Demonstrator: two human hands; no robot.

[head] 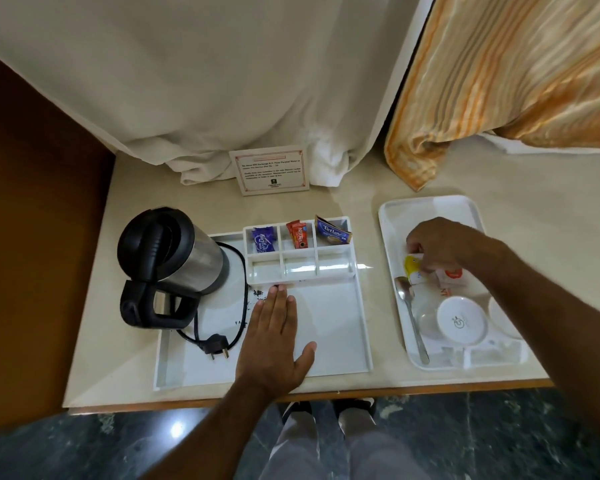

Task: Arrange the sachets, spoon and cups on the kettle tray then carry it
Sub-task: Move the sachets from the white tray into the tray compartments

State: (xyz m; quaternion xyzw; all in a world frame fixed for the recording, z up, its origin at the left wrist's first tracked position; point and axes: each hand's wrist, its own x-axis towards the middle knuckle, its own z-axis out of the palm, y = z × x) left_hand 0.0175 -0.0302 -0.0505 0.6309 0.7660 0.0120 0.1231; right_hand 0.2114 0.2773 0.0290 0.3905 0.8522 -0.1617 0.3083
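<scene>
The white kettle tray holds a steel and black kettle at its left, with the cord and plug in front. Its back compartments hold a purple sachet, a red sachet and a blue tea sachet. My left hand lies flat and open on the tray floor. A second white tray on the right carries a spoon, an upturned white cup, another cup partly hidden by my arm, and white sachets. My right hand has its fingers curled onto those sachets.
A printed card stands at the back of the beige tabletop. White curtain and an orange striped curtain hang onto the table behind. A brown wall panel is at the left. Dark marble floor lies below the front edge.
</scene>
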